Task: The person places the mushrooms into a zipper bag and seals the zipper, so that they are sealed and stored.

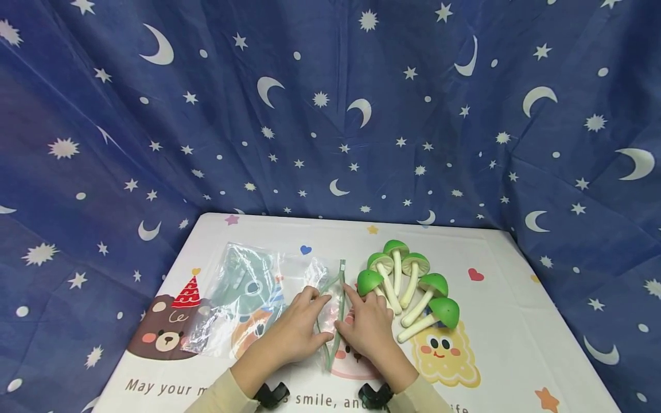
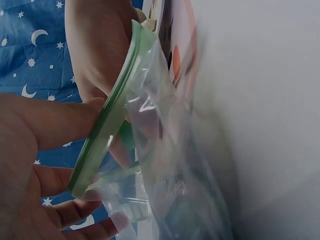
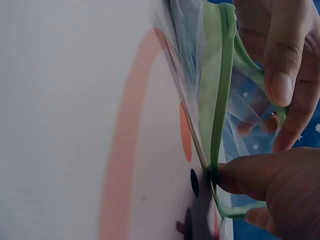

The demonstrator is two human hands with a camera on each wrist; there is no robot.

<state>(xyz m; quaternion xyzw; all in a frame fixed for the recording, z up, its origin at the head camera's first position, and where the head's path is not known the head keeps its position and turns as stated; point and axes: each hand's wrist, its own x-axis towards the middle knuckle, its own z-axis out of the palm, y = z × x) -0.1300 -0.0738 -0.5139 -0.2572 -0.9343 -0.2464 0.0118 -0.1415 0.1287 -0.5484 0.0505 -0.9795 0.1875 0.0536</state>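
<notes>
A clear zip bag [image 1: 303, 269] lies on the table, its mouth edged with green zip strips and parted into a narrow gap. My left hand [image 1: 296, 327] holds the left side of that mouth; in the left wrist view its thumb [image 2: 75, 120] lies across the green strip [image 2: 107, 120], with the fingers beyond it. At the opposite strip is my right hand [image 1: 373, 330], index finger and thumb on the edge. The right wrist view shows that thumb [image 3: 245, 175] against the green strip [image 3: 222, 100]. Several green-capped toy mushrooms [image 1: 418, 281] lie beside my right hand.
Clear film [image 1: 212, 321] from the bag spreads wide over the left of the table. A white printed cloth [image 1: 516, 321] covers the table, and a dark blue curtain [image 1: 330, 120] with moons and stars hangs behind its back edge.
</notes>
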